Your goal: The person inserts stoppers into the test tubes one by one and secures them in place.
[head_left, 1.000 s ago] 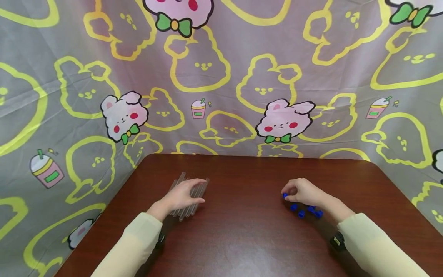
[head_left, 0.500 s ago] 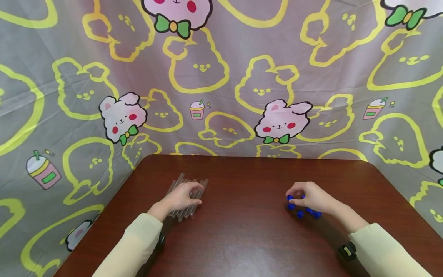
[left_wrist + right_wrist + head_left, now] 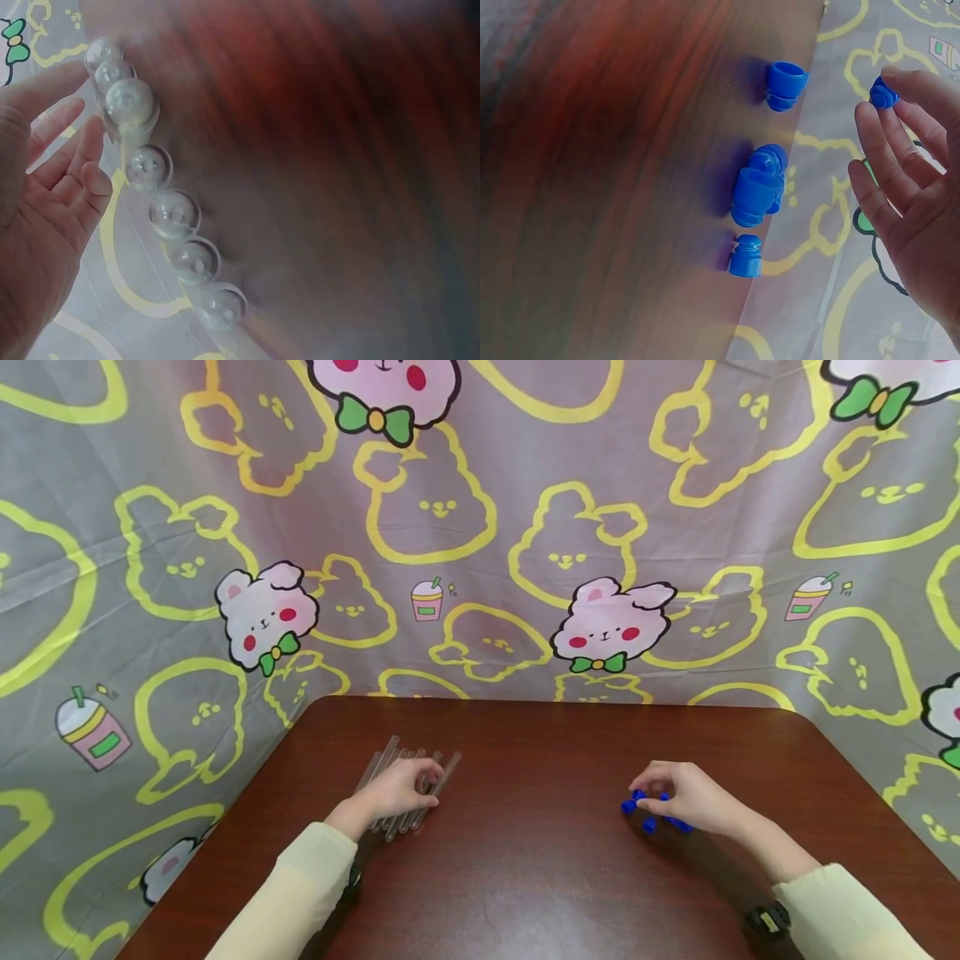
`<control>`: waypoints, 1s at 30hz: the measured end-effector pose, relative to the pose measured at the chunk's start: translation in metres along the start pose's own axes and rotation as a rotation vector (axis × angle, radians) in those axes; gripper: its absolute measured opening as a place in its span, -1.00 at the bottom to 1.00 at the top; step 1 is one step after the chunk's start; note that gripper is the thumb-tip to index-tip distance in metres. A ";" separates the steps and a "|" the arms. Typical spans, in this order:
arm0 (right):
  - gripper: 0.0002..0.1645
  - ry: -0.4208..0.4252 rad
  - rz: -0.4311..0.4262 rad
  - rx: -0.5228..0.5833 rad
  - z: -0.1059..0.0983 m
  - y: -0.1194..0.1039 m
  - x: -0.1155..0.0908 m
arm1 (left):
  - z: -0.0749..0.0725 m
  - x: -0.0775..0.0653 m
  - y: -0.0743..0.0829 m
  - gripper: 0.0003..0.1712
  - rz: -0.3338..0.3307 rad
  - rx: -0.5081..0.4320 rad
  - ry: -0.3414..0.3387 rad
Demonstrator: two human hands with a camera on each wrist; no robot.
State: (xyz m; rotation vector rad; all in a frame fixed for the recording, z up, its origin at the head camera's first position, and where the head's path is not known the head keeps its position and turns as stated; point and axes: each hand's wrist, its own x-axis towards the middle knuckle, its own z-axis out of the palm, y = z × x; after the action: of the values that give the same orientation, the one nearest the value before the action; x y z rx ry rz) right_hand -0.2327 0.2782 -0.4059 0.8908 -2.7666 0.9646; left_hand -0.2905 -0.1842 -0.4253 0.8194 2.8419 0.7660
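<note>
Several clear round-bottomed test tubes (image 3: 393, 827) lie side by side on the left of the table. My left hand (image 3: 393, 789) is over them, fingers bent loosely, with a gap between thumb and index finger. In the left wrist view, the thumb (image 3: 56, 82) reaches the tube (image 3: 105, 54) at the end of the row. At the right, my right hand (image 3: 690, 797) holds a blue stopper (image 3: 883, 94) between thumb and index finger, off the table. Several more blue stoppers (image 3: 649, 825) lie beneath it; in the right wrist view, some stoppers (image 3: 757, 187) overlap.
A dark brown wooden table (image 3: 517, 860) carries everything. Behind it and at both sides hangs a grey curtain (image 3: 480, 635) with yellow outlines and rabbit faces. Black wrist straps show at the sleeves.
My right hand has come back and rightward, carrying the stopper. My left thumb and fingers have bent in slightly, and the rightmost test tube has shifted a little to the right.
</note>
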 end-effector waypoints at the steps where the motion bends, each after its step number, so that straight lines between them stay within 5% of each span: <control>1: -0.77 0.005 -0.002 -0.001 0.000 0.000 -0.001 | 0.001 0.000 0.000 -0.57 0.006 -0.001 -0.003; 20: -0.75 0.055 0.036 0.011 -0.004 -0.001 -0.015 | 0.009 0.005 0.015 -0.64 0.094 0.043 -0.040; 30: -0.71 0.138 0.004 0.039 -0.011 -0.008 -0.018 | 0.010 0.005 0.020 -0.70 0.079 0.020 -0.048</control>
State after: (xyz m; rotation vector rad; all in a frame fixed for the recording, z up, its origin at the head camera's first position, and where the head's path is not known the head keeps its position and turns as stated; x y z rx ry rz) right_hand -0.2150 0.2886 -0.3973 0.7921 -2.6436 1.0426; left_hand -0.2827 -0.1623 -0.4236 0.9454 2.7944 0.7181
